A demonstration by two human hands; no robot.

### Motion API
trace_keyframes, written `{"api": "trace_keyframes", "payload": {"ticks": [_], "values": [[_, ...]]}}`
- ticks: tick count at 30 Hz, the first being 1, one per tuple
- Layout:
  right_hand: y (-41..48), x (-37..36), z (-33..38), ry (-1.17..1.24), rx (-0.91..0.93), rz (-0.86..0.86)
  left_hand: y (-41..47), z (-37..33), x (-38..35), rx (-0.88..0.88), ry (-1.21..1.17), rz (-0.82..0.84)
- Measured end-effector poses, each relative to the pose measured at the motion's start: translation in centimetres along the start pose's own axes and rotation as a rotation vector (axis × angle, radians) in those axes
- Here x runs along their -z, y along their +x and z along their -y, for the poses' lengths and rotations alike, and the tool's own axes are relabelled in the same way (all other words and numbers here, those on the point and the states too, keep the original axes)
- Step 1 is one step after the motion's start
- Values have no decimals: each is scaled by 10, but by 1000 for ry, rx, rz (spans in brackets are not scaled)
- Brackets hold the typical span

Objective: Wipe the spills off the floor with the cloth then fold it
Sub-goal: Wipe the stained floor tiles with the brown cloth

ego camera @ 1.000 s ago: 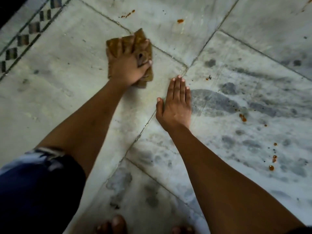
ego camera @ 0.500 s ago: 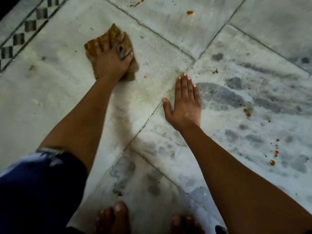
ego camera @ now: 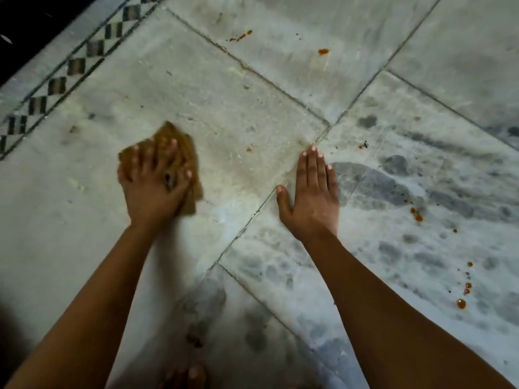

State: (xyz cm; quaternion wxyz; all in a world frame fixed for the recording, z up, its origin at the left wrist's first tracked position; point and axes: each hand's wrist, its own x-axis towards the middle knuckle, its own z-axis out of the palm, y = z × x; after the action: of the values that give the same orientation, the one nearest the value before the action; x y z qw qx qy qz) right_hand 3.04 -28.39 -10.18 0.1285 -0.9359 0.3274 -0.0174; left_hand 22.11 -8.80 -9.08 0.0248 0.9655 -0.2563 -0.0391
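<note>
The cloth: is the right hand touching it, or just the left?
Apart. The head view shows the right hand flat on bare floor, a clear gap from the cloth under the left hand.

Head view, steeply down onto floor (ego camera: pixel 224 108)
</note>
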Motion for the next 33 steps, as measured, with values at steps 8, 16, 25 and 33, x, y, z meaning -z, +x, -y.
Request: {"api": "trace_keyframes", "payload": {"ticks": [8,16,25,33], "values": [[0,1,1,2,5,-8,88,-110,8,30,4,85],[0,-2,0,-11,6,-8,43,-39,-2,-160,12,33],[0,-1,-1,10,12,11,24,16,19,250,-72,73],[-3,9,-1,45,6,79,-74,-36,23,48,80,54]]}}
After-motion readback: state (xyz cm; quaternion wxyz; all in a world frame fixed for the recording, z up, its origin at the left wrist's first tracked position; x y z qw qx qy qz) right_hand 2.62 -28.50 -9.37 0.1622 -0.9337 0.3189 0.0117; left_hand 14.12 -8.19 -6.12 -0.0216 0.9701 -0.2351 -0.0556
